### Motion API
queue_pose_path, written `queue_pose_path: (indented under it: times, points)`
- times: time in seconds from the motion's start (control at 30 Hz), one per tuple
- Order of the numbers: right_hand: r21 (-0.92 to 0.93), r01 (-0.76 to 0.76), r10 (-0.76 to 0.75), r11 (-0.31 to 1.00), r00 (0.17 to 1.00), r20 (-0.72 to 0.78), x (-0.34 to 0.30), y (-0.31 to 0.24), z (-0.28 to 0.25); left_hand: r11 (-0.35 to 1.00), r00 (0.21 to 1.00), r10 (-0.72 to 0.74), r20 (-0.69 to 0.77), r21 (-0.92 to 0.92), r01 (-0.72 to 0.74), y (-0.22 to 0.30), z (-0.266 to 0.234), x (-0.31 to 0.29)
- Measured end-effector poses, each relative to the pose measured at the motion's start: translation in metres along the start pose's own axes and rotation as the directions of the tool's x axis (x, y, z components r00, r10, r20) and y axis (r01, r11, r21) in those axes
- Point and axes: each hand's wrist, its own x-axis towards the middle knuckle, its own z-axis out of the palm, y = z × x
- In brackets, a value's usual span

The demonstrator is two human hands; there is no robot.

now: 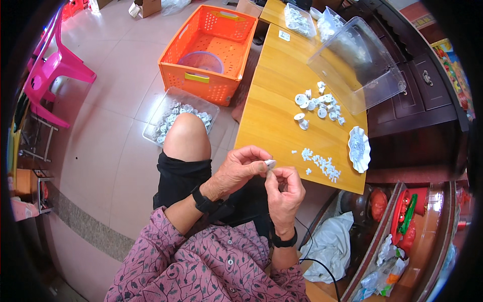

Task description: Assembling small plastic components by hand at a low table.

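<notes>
My left hand [239, 171] pinches a small white plastic part [270, 163] between thumb and fingers, in front of the table's near edge. Close against it, my right hand [285, 194] has thumb and fingertips pressed together at the part's lower side; whatever they hold is too small to make out. On the yellow wooden table [271, 100] lies a loose cluster of round white plastic parts [322, 111]. Nearer to me, several tiny white pieces [327, 167] are scattered. A white scalloped dish [366, 162] of small translucent pieces sits at the right edge.
A clear tub [151, 132] of round parts stands on the floor by my knee. Behind it is an orange crate [201, 85] with a purple basket [211, 56]. A clear plastic bin [372, 75] leans at the table's right. A pink chair [60, 65] stands far left.
</notes>
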Motion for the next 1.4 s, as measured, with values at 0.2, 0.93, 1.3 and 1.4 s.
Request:
queue_pose_path:
  times: [0.2,0.93,1.3,1.4]
  points:
    - [0.001,-0.042,0.042,0.999,0.999,0.019,-0.005,-0.001,-0.003,1.000,1.000,0.001,0.008,-0.001,-0.001,0.000,0.003,-0.002]
    - [-0.010,0.061,-0.061,0.998,0.998,0.035,-0.008,0.003,0.013,0.998,0.997,0.035,-0.065,0.051,-0.032,0.001,-0.007,-0.012]
    - [0.187,-0.128,0.119,0.974,0.991,0.060,-0.016,0.010,0.010,0.985,0.995,0.058,-0.079,0.169,-0.044,0.007,0.001,-0.019]
    - [0.158,-0.137,0.127,0.978,0.989,0.073,-0.020,0.009,0.013,0.967,0.989,0.093,-0.116,0.249,-0.061,0.023,0.006,-0.025]
